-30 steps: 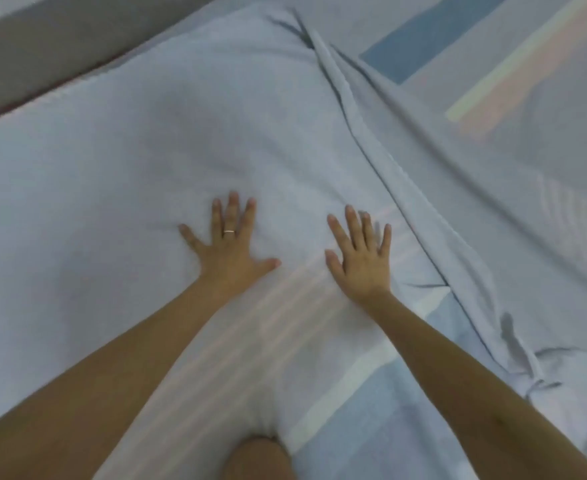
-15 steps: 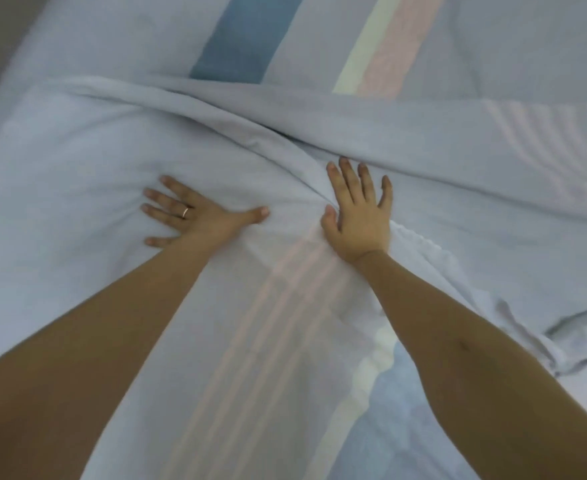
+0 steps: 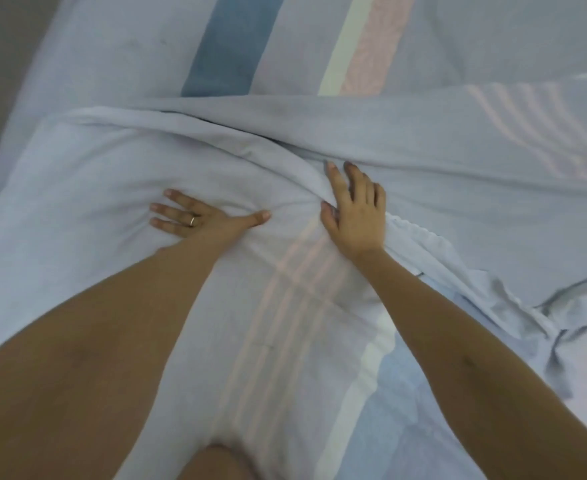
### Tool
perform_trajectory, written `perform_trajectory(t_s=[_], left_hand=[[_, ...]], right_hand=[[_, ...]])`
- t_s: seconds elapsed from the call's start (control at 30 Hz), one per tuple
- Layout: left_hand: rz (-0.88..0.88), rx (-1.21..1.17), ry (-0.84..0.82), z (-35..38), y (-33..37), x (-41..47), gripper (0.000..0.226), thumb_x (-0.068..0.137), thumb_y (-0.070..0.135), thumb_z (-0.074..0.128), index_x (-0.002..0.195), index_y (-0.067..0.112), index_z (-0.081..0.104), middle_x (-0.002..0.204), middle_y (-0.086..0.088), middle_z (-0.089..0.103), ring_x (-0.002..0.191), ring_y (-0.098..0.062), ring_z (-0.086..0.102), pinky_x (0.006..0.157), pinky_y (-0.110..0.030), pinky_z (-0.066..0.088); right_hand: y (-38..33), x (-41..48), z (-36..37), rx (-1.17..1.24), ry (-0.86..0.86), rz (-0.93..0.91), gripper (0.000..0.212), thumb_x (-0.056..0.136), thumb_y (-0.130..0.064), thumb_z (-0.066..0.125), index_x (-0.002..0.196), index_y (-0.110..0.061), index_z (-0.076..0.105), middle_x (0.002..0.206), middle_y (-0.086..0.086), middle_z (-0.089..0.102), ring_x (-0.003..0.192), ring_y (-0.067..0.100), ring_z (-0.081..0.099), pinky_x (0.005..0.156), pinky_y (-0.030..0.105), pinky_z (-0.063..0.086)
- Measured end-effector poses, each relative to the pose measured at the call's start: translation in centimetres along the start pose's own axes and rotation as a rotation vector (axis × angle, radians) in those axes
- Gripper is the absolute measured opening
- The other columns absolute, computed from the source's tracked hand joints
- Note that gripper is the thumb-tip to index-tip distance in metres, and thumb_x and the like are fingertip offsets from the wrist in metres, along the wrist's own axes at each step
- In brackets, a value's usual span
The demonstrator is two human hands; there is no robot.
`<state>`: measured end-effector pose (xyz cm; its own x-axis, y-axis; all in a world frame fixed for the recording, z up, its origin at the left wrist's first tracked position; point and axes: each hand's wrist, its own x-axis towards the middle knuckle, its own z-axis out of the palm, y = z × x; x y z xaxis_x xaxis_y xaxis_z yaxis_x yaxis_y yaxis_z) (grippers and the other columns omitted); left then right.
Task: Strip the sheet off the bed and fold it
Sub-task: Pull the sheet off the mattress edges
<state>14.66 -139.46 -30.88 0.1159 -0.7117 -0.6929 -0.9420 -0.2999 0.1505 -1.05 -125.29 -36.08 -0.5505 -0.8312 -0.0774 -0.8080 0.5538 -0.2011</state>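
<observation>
L hand (image 3: 202, 218): fingers wide, flat on sheet (image 3: 88, 188), pinning the folded layer near bed's (image 3: 105, 57) left edge.
R hand (image 3: 358, 216): fingers straight, close together, pressing the bunched ridge, likely to flatten the fold.

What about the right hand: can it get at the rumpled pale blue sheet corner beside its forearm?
Probably yes. The right hand presses flat, holding nothing, and the rumpled pale blue sheet corner lies uncovered beside the forearm, with nothing across the way.
</observation>
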Motion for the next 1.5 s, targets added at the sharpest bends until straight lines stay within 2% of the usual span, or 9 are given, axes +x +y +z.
perform_trajectory(t_s=[0.1,0.2,0.3,0.73,1.03,1.17,1.3,1.4,1.5], left_hand=[[-0.007,0.012,0.028,0.0,0.1,-0.5,0.166,0.031,0.081,0.07,0.142,0.009,-0.03,0.149,-0.019,-0.033,0.138,-0.037,-0.029,0.105,-0.064,-0.01],[-0.005,0.008,0.035,0.0,0.2,-0.5,0.164,0.034,0.079,0.071,0.143,0.007,-0.026,0.15,-0.02,-0.03,0.139,-0.038,-0.026,0.107,-0.062,-0.01],[-0.007,0.014,0.051,0.1,0.0,-0.1,0.164,0.034,0.082,0.07,0.144,0.006,-0.025,0.15,-0.022,-0.028,0.139,-0.04,-0.024,0.107,-0.061,-0.011],[0.016,-0.017,0.098,0.1,-0.1,0.3,0.161,0.034,0.079,0.07,0.147,0.004,-0.017,0.153,-0.024,-0.019,0.141,-0.041,-0.016,0.107,-0.064,-0.005],[-0.051,0.018,0.026,0.1,0.3,0.9,0.165,0.029,0.082,0.068,0.145,0.007,-0.023,0.152,-0.022,-0.024,0.141,-0.038,-0.021,0.105,-0.066,-0.007],[-0.048,0.022,0.043,0.1,0.2,0.7,0.166,0.029,0.082,0.069,0.144,0.006,-0.024,0.152,-0.021,-0.025,0.141,-0.037,-0.022,0.106,-0.066,-0.008],[-0.022,-0.004,0.06,0.3,-0.3,0.5,0.166,0.029,0.081,0.07,0.144,0.008,-0.025,0.151,-0.021,-0.026,0.14,-0.037,-0.022,0.105,-0.07,-0.005],[0.004,-0.015,0.073,0.1,-0.7,0.0,0.162,0.035,0.08,0.071,0.143,0.01,-0.028,0.151,-0.018,-0.029,0.14,-0.035,-0.025,0.104,-0.071,-0.005],[0.033,-0.057,0.063,-0.1,-1.9,0.0,0.139,0.06,0.071,0.069,0.145,0.014,-0.024,0.152,-0.015,-0.029,0.141,-0.032,-0.023,0.107,-0.066,-0.006]], right_hand=[[0.1,-1.5,-2.0,-0.032,-0.016,0.171,0.074,0.079,-0.056,0.058,0.135,-0.01,0.043,0.12,0.015,0.052,0.103,0.029,0.047,0.087,0.036,0.032],[1.9,-3.2,-4.1,-0.054,-0.235,0.294,0.066,0.084,-0.044,0.063,0.137,-0.014,0.037,0.122,0.011,0.048,0.105,0.031,0.053,0.079,0.039,0.04],[3.0,-3.0,-5.1,-0.012,-0.304,0.32,0.048,0.092,-0.029,0.053,0.136,-0.016,0.037,0.125,0.012,0.049,0.105,0.035,0.056,0.071,0.037,0.04],[2.5,4.1,-7.8,-0.257,-0.356,0.092,0.03,0.093,-0.01,0.041,0.122,-0.002,0.046,0.112,0.021,0.062,0.098,0.041,0.06,0.072,0.04,0.042],[0.7,5.0,-5.7,-0.231,-0.417,0.324,0.03,0.096,-0.007,0.035,0.125,-0.005,0.042,0.121,0.021,0.057,0.107,0.04,0.058,0.081,0.043,0.045],[-1.0,4.5,-5.9,-0.108,-0.356,0.503,0.05,0.092,-0.023,0.051,0.135,-0.008,0.029,0.119,0.017,0.057,0.108,0.035,0.058,0.085,0.041,0.043],[-2.8,4.2,-7.5,-0.118,-0.304,0.318,0.082,0.082,-0.047,0.062,0.144,-0.016,0.019,0.113,0.012,0.061,0.103,0.031,0.062,0.081,0.038,0.044],[-3.9,4.2,-8.3,-0.146,-0.367,0.259,0.089,0.087,-0.043,0.059,0.151,-0.021,0.001,0.11,0.013,0.063,0.099,0.031,0.062,0.074,0.035,0.042],[-5.3,5.2,-8.3,-0.14,-0.365,0.203,0.089,0.089,-0.033,0.059,0.151,-0.024,-0.004,0.104,0.013,0.064,0.092,0.031,0.062,0.068,0.032,0.037]])
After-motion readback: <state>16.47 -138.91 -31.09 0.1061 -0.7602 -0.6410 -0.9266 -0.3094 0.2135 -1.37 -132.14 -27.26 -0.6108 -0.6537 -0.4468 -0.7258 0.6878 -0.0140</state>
